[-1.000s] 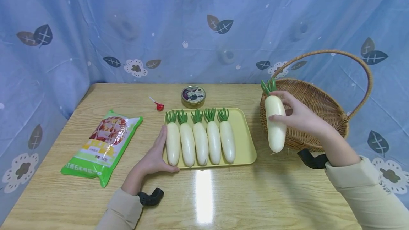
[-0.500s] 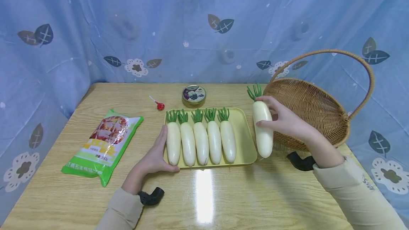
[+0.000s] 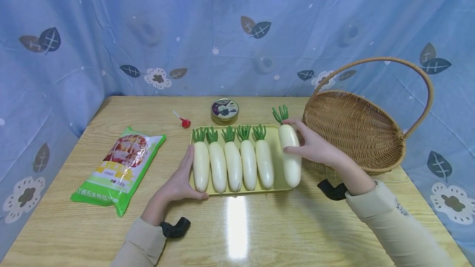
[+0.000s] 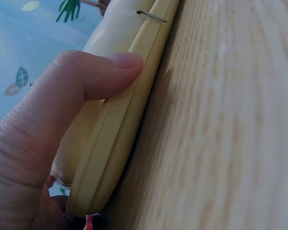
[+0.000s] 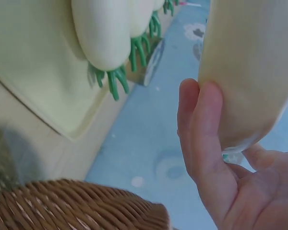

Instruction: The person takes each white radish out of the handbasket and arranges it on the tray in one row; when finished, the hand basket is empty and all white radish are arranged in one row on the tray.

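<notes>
In the head view my right hand (image 3: 313, 145) grips a white radish (image 3: 290, 162) with a green top, above the right end of a yellow tray (image 3: 275, 155). The right wrist view shows fingers (image 5: 206, 129) around the held radish (image 5: 254, 62), apart from the tray (image 5: 33, 72). Several white radishes (image 3: 233, 166) lie side by side in the tray, tops pointing away. My left hand (image 3: 182, 180) holds the tray's near left corner. Its thumb (image 4: 110, 74) presses on the front wall in the left wrist view, while most of its fingers are hidden there.
A wicker basket (image 3: 352, 131) with a tall handle stands tilted right of the tray. Behind the tray sits a round tin (image 3: 224, 111), with a red lollipop (image 3: 185, 123) to its left. A green food bag (image 3: 120, 168) lies at left. A blue curtain (image 3: 208, 52) hangs behind.
My right hand has carried the radish leftward, away from the basket's front, and slightly lower, over the tray's right end. The left hand and tray have stayed in place.
</notes>
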Action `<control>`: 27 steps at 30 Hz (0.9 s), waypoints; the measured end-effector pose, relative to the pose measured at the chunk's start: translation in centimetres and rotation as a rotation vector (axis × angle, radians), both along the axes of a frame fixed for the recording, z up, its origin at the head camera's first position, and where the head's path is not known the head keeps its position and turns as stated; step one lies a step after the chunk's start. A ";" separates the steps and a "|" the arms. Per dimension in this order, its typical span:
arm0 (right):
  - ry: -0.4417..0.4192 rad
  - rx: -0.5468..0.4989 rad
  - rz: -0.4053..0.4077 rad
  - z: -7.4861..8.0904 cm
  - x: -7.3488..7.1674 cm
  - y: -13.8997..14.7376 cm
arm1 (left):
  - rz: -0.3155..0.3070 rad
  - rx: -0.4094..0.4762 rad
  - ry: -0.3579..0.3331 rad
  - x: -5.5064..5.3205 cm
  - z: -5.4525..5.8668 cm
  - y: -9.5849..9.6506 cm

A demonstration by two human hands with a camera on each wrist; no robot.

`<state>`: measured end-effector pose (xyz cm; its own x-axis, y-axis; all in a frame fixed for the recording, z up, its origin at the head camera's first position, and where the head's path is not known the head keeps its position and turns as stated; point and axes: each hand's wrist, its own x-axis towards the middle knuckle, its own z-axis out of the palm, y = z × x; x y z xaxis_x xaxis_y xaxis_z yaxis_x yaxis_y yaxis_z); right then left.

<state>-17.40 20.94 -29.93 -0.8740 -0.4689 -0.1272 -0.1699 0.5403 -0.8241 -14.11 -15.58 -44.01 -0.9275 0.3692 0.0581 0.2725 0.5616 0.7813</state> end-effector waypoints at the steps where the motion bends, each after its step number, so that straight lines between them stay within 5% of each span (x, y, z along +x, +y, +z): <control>1: -0.007 -0.004 0.003 -0.2 0.0 -0.1 | 0.001 -0.002 0.000 0.0 0.0 0.0; 27: 0.024 0.071 0.000 -5.5 -2.2 -0.9 | 0.008 -0.016 0.001 0.1 0.0 -0.1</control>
<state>-19.62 20.08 -35.47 -0.8770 -0.4598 -0.1393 -0.1892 0.5971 -0.7795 -14.03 -15.65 -44.00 -0.9303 0.3631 0.0528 0.2686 0.5758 0.7722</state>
